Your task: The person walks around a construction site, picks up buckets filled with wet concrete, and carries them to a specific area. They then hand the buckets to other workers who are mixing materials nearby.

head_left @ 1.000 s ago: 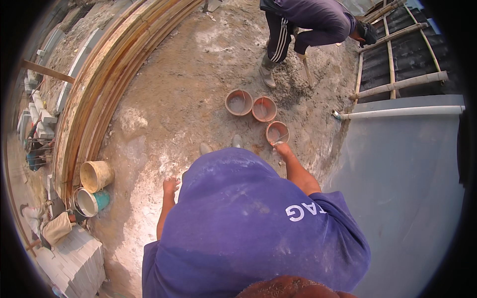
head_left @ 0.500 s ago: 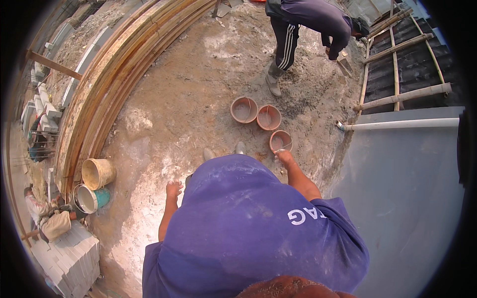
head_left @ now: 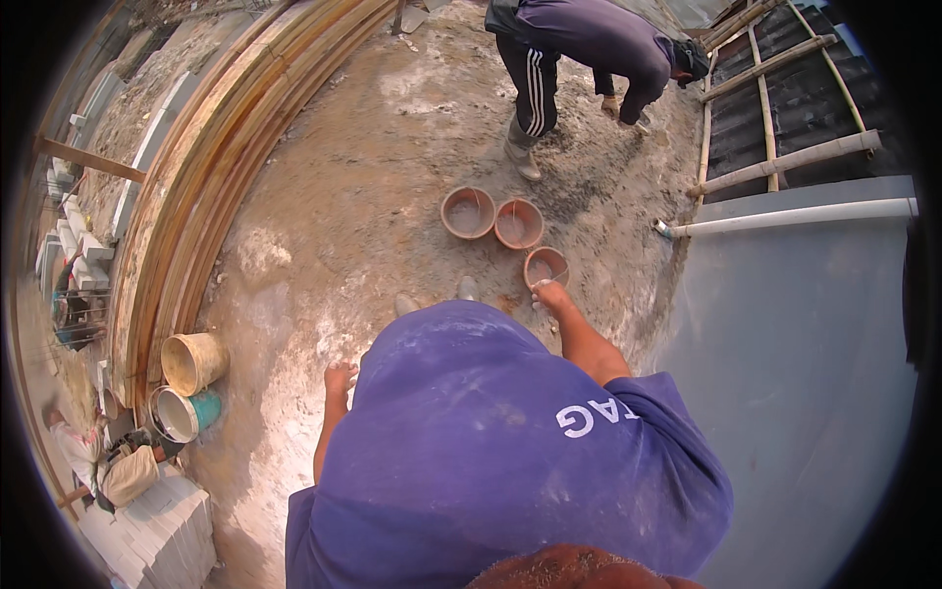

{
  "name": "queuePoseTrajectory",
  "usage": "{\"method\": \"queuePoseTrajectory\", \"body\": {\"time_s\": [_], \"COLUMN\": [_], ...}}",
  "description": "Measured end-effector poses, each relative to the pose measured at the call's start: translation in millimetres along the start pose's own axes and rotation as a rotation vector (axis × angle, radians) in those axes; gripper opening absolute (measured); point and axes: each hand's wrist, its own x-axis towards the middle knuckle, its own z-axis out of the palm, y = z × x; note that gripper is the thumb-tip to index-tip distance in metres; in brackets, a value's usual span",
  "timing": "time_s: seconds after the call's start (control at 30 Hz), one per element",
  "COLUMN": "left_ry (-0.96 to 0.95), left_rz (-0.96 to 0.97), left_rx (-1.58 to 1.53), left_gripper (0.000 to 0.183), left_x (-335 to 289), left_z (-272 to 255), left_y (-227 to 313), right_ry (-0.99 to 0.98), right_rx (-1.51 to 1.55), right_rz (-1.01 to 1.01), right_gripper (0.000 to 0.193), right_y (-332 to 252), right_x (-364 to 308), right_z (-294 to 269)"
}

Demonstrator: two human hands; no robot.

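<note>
- The right hand (head_left: 551, 294) sits at the near edge of the nearest orange bucket (head_left: 547, 256), whose open mouth lies at 12 o'clock from the grip.
- This bucket stands upright on the muddy ground (head_left: 363, 187). Its mouth is round, so no long axis stands out; a thin handle appears to cross it.
- The right grip has bent fingers at that edge; whether they are closed on rim or handle, I cannot tell.
- The middle orange bucket (head_left: 530, 213) lies at 11 o'clock from the right hand, the far orange bucket (head_left: 469, 198) between 10 and 11.
- The left hand (head_left: 340, 377) hangs loosely open with nothing visible in it, well apart; the nearest bucket lies at 2 o'clock from it.
</note>
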Motion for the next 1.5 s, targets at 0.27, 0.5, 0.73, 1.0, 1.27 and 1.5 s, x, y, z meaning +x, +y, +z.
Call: {"method": "queuePoseTrajectory", "body": {"time_s": [0.27, 0.5, 0.73, 1.0, 1.27, 1.5], "left_ry": [-0.093, -0.005, -0.095, -0.022, -0.005, -0.007], "left_rz": [0.013, 0.02, 0.036, -0.022, -0.029, -0.001], "left_rx": [-0.065, 0.019, -0.036, -0.058, -0.049, -0.033], "left_gripper": [0.016, 0.014, 0.015, 0.015, 0.016, 0.017], "left_x": [0.5, -16.9, -6.1, -7.3, -10.2, -2.5], "left_z": [18.0, -5.5, 17.9, 0.8, 1.1, 2.4], "left_y": [-0.7, -4.4, 0.0, -4.9, 1.7, -0.4], "right_ry": [0.04, -0.049, 0.077, -0.053, -0.021, -0.018], "right_rx": [-0.599, -0.023, -0.659, -0.304, -0.212, -0.48], "right_rz": [-0.521, 0.027, -0.481, -0.207, -0.179, -0.327], "right_gripper": [0.025, 0.028, 0.033, 0.032, 0.031, 0.032], "right_y": [117.4, 16.0, 116.8, 45.1, 49.8, 80.6], "right_x": [94.7, 7.0, 90.7, 38.7, 35.6, 69.8], "right_z": [-1.8, 18.4, -0.8, 18.2, 17.8, 21.1]}}
